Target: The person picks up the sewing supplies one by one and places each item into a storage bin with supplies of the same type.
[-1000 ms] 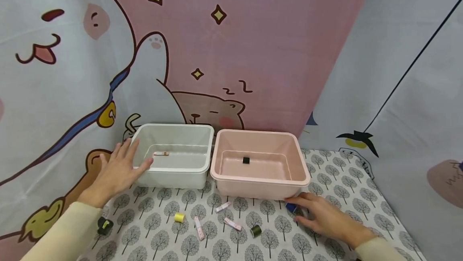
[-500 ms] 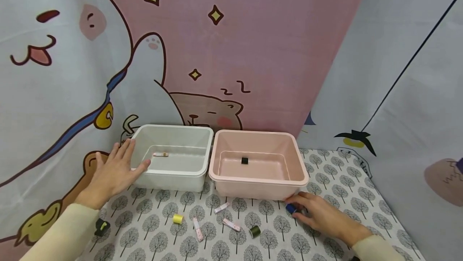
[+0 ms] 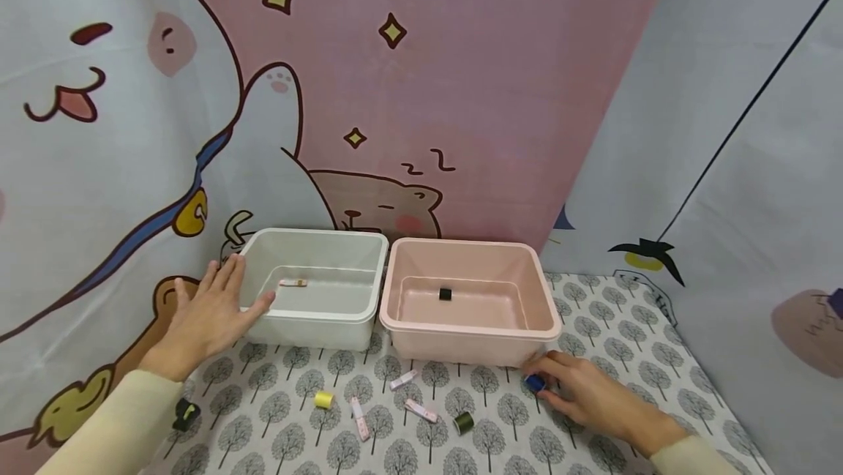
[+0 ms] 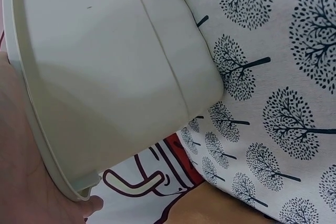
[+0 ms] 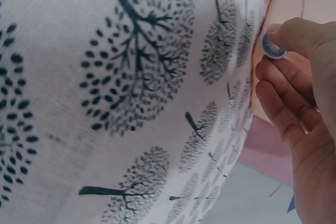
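Note:
My right hand (image 3: pixel 586 396) pinches a blue thread spool (image 3: pixel 535 383) between thumb and fingers, low over the cloth by the pink bin's near right corner. In the right wrist view the pale round end of the spool (image 5: pixel 273 49) shows between thumb and fingertips. My left hand (image 3: pixel 207 318) lies with spread fingers on the left rim of the white bin (image 3: pixel 312 315). A small pink-and-white strip (image 3: pixel 293 282) is inside that bin. The pink bin (image 3: pixel 470 332) beside it holds a black spool (image 3: pixel 446 294).
On the tree-print cloth (image 3: pixel 290 369) lie a yellow spool (image 3: pixel 324 399), a dark green spool (image 3: pixel 464 423) and several pink-and-white strips (image 3: pixel 359 419). A black-and-green object (image 3: pixel 186 414) sits near the left sleeve. A printed curtain (image 3: pixel 487 94) stands behind the bins.
The right thumb and fingers have closed around the blue spool and shifted it slightly. The left hand has stayed on the white bin. The view has moved a little.

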### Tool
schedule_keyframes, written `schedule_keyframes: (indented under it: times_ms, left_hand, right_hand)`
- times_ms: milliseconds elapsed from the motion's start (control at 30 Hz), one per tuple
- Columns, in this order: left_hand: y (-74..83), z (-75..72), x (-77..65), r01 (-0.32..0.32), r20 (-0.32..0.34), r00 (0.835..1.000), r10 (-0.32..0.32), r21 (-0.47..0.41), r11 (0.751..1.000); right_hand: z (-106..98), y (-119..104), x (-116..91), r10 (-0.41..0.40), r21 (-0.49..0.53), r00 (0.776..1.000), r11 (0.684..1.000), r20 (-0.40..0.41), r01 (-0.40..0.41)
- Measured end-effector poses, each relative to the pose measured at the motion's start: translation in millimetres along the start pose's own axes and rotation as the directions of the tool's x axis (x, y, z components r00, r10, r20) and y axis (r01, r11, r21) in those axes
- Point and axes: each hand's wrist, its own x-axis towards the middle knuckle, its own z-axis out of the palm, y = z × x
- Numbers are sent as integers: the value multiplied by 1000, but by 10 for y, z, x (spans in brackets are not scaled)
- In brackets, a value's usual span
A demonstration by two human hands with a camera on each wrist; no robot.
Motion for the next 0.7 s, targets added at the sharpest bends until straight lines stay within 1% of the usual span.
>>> schedule_keyframes:
  times_ms: [133, 233, 367, 500, 600, 700]
  left_hand:
    - [-12, 7, 8, 0, 6, 1000, 0, -1, 1000]
    - [-21, 9, 8, 0, 9, 1000, 0, -2, 1000]
    - [-26, 7, 0, 0, 9, 1000, 0, -4, 1000]
    - [-24, 6, -8, 2, 4, 1000, -2, -2, 1000]
    - [-27, 8, -5, -1, 2, 1000, 1, -4, 1000]
    - [-29, 15, -4, -3, 1, 1000, 3, -7, 1000]
  right_hand:
    - [-44, -34, -16, -70, -38, 995, 997, -68, 68]
    - [-89, -75, -17, -117, -58, 988, 992, -97, 111]
    - [-160, -155, 1, -154, -65, 983, 987, -100, 148]
    - [-246, -253, 35, -156, -72, 985, 986, -76, 151]
    - [-317, -330, 70, -169, -113, 983, 981, -69, 161]
    - [-399, -403, 114, -212, -156, 974, 968, -81, 198]
